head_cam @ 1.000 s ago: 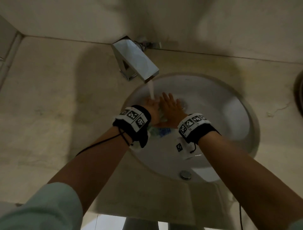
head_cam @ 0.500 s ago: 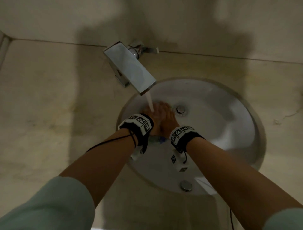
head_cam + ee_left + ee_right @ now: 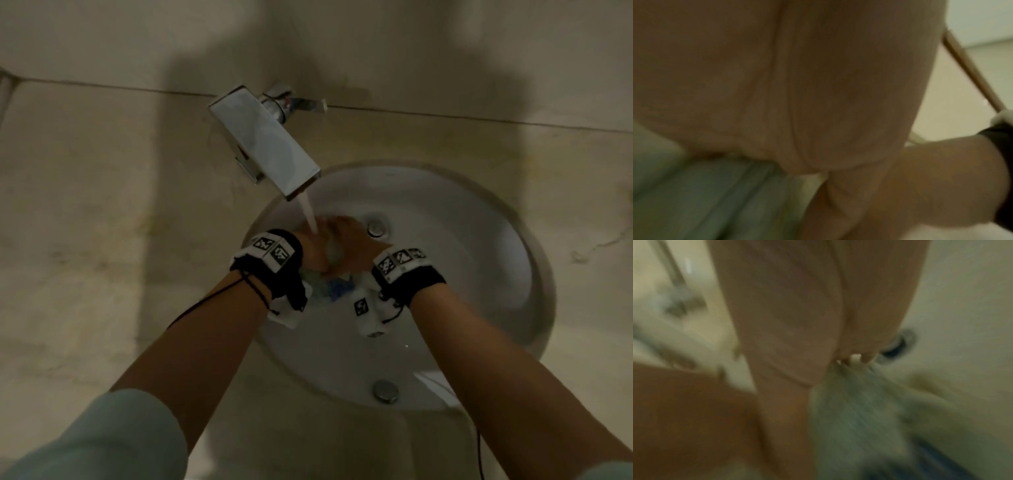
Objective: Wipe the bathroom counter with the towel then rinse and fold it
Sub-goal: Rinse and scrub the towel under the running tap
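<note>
Both hands meet in the white sink [image 3: 479, 246] under the running water [image 3: 309, 214]. My left hand [image 3: 313, 253] and right hand [image 3: 356, 241] curl round the bunched wet towel [image 3: 334, 289], pale green with a blue patch, which hangs out below the wrists. The left wrist view is blurred: my left hand [image 3: 797, 81] fills it, with the greenish towel [image 3: 715, 194] beneath and the right hand [image 3: 931, 178] beside it. In the equally blurred right wrist view, my right hand [image 3: 797, 313] holds the towel [image 3: 855, 418] near the drain [image 3: 898, 344].
The chrome faucet [image 3: 263, 144] juts over the basin's far left rim, its handle [image 3: 291, 102] behind it by the wall. The drain [image 3: 376, 228] lies just right of the hands. A metal cap [image 3: 386, 390] sits on the near basin wall. The beige stone counter [image 3: 102, 240] surrounds the sink.
A second ago my right hand's fingers lay flat on the towel; now both hands are curled round it under the stream. The view has tilted, so the sink sits lower in frame.
</note>
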The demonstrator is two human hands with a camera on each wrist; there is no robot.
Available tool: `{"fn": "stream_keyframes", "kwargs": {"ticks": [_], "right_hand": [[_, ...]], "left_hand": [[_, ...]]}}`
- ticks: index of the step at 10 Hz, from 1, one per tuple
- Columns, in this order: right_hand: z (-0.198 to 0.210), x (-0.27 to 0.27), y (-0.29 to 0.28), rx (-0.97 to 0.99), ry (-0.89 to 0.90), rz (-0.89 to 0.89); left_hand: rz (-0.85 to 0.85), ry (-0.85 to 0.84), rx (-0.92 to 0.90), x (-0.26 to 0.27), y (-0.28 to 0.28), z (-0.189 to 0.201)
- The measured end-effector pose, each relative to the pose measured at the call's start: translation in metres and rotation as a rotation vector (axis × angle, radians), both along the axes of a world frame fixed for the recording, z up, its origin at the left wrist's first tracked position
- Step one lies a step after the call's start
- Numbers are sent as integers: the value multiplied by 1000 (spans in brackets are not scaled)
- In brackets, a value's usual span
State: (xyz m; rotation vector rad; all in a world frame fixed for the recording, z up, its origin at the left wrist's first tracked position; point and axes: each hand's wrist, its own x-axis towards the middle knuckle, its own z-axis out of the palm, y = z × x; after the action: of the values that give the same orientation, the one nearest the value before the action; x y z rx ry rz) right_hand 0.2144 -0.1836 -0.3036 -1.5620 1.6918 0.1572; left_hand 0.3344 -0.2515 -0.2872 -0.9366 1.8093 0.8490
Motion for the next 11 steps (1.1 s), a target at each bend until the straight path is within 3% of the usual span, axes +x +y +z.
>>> {"fn": "stream_keyframes", "kwargs": {"ticks": [1, 2, 3, 4, 5, 7, 8, 9, 11], "right_hand": [[6, -16, -16, 75, 91, -133], [13, -15, -19, 106, 146, -138], [18, -13, -4, 45, 123, -171], [33, -14, 14, 4, -211, -234], [58, -14, 23, -84, -410, -353], [118, -17, 30, -351, -612, -511], [145, -15, 37, -408, -825, -752], [162, -9, 45, -323, -926, -978], [178, -11, 58, -324, -938, -1112]], "left_hand": [[99, 125, -46, 0, 0, 17], [151, 195, -116, 7, 0, 12], [9, 208, -222, 10, 1, 18], [79, 304, -176, 16, 1, 33], [126, 362, -75, 24, 0, 43], [341, 707, 48, 37, -3, 87], [509, 812, 227, 50, -2, 103], [542, 822, 316, 56, 7, 107], [465, 679, 224, 57, 26, 81]]}}
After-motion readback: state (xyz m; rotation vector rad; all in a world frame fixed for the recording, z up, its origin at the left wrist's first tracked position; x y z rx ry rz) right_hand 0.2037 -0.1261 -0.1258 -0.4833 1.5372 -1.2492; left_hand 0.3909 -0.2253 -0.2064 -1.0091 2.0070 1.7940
